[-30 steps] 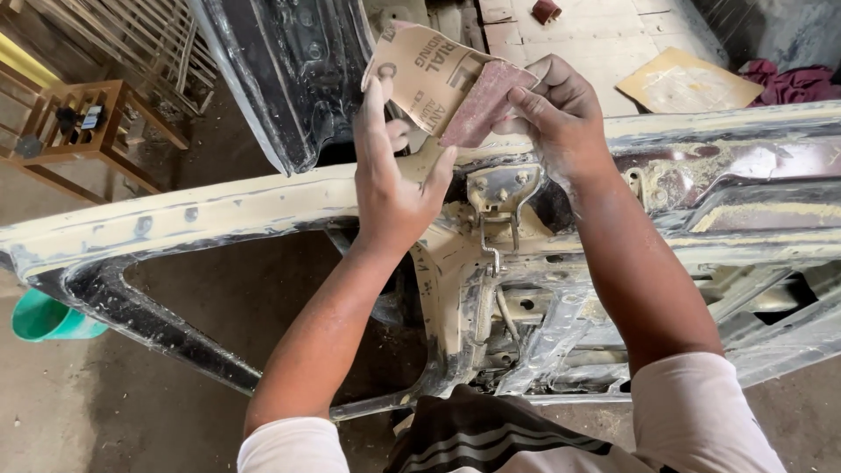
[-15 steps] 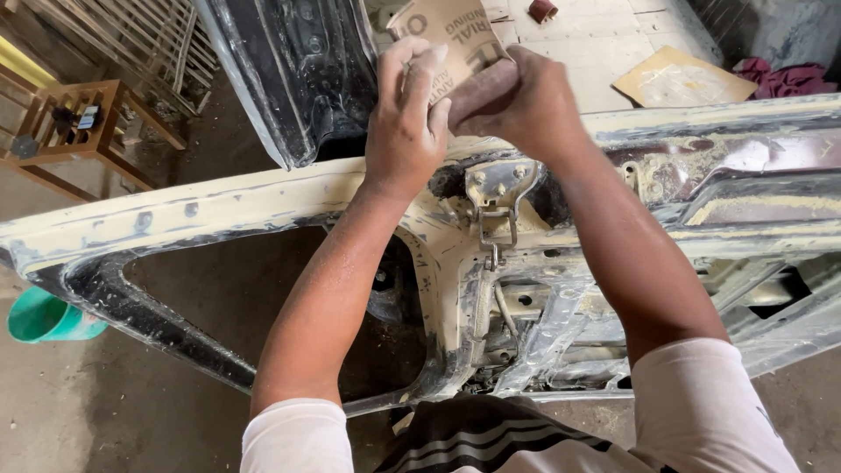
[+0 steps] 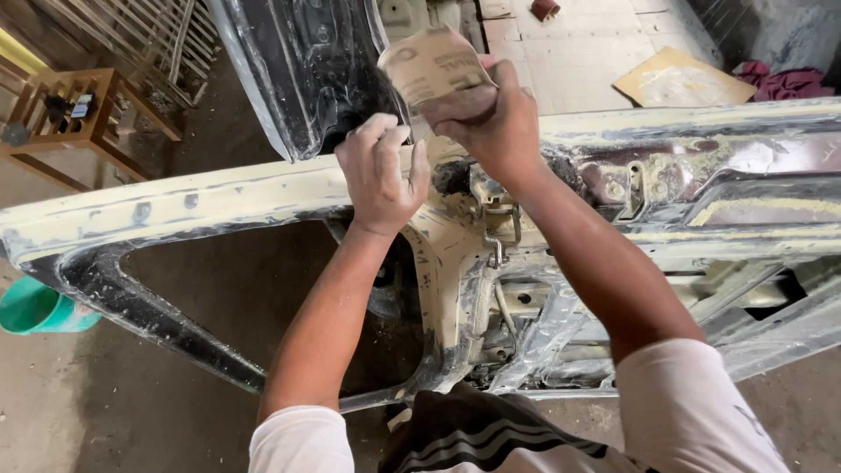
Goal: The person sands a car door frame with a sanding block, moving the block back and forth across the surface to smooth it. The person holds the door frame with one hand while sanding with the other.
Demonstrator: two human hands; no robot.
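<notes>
The right hand (image 3: 491, 123) grips a folded tan sheet of sandpaper (image 3: 434, 70), held above the top edge of the cream-primed, stripped car door frame (image 3: 219, 206). The left hand (image 3: 377, 171) is loosely curled just beside it, fingertips at the sheet's lower edge. Judged risks: the loose sheet could slip from the pinch, or knuckles could scrape the bare metal hinge bracket (image 3: 495, 219) below.

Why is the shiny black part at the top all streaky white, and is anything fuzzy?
Head view: daylight glares off the glossy black panel; the right hand and sandpaper sheet look slightly soft; the bright floor behind is washed out; the door frame stays sharp.
</notes>
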